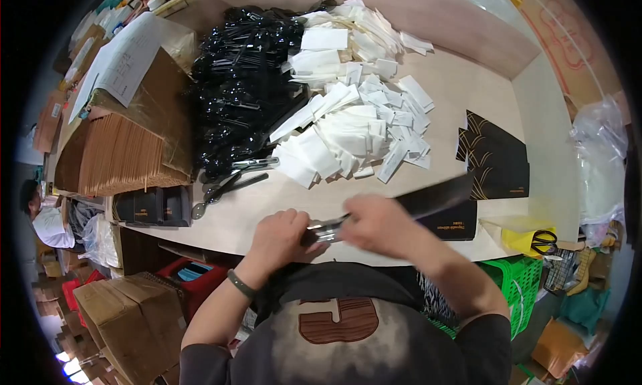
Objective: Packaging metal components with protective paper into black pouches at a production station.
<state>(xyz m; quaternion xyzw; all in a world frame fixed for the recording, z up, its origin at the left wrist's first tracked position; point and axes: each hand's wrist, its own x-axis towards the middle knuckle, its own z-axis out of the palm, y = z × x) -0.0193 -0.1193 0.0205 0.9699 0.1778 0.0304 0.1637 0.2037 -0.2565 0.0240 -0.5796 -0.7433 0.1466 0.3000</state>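
At the near edge of the bench [468, 84], both hands grip one long black sleeve [428, 199]: left hand [284, 234] closed on its near end, right hand [374, 224] around the middle. Its long axis runs left to upper right. Beyond lie a heap of black cutlery [244, 84], white napkin packets [354, 111], a stack of black sleeves [498, 161] and two scissors.

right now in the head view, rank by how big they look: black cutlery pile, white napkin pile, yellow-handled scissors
1. black cutlery pile and white napkin pile: look about alike, so no ranking between them.
2. yellow-handled scissors: clearly smallest, though they lie near the bent rim.
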